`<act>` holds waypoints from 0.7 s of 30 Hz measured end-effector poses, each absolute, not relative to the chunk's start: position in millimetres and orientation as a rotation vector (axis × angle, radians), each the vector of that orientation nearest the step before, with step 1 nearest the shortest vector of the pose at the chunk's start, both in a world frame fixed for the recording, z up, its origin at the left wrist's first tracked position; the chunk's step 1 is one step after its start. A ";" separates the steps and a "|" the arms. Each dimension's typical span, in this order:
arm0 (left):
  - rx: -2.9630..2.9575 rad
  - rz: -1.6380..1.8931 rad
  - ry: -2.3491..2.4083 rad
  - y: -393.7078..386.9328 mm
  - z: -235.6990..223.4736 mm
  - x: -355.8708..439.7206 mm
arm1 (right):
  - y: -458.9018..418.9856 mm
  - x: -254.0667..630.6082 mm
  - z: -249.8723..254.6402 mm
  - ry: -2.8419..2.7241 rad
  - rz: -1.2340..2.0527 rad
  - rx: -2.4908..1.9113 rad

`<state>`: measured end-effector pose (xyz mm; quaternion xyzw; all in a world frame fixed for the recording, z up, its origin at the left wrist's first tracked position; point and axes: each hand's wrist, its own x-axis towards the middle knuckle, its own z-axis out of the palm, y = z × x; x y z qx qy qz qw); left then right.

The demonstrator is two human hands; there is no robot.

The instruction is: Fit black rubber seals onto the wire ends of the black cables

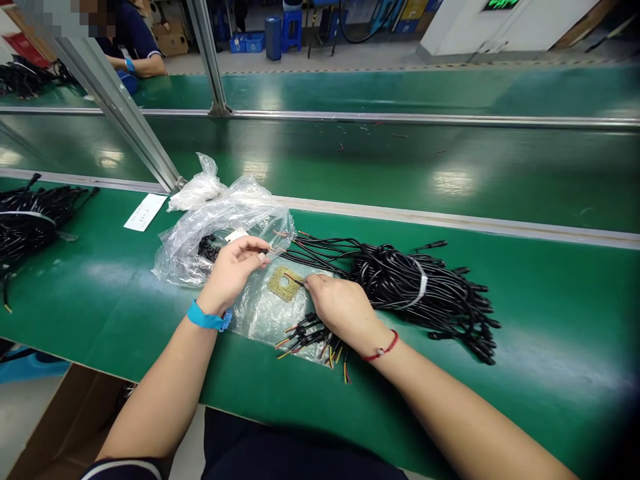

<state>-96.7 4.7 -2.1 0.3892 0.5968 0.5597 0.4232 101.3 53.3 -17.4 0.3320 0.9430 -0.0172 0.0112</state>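
Observation:
My left hand (234,270) is closed in a pinch, with a small black part (264,252) at its fingertips, just beside the opening of a clear plastic bag (225,217). Between thumb and finger of my right hand (340,308) is the end of a thin black cable (296,280), its coloured wires pointing left. Under that tip lies a yellowish square sponge (284,284) with a hole in its middle, on a flat clear plastic sheet (257,317). Below the right hand, several cable ends with black pieces (305,330) show bare red and yellow wires.
To the right lies a tied bundle of black cables (400,280); another bundle (30,223) is at the far left. A white paper slip (145,212) rests near a metal post (125,127). Across the green bench (550,300), another person's arm (145,65) is visible.

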 end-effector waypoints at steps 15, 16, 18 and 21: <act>0.835 1.308 1.148 -2.4 -3.2 -69.6 | 41.0 143.9 9.4 3.336 -1.206 1.384; 0.869 1.278 1.143 -3.7 -3.6 -67.4 | 40.0 146.7 8.6 3.360 -1.219 1.430; 0.931 1.222 1.139 -6.4 -4.0 -63.4 | 37.7 149.5 5.9 3.374 -1.246 1.488; 0.994 1.168 1.145 -9.2 -3.4 -59.5 | 35.2 149.4 3.2 3.367 -1.302 1.465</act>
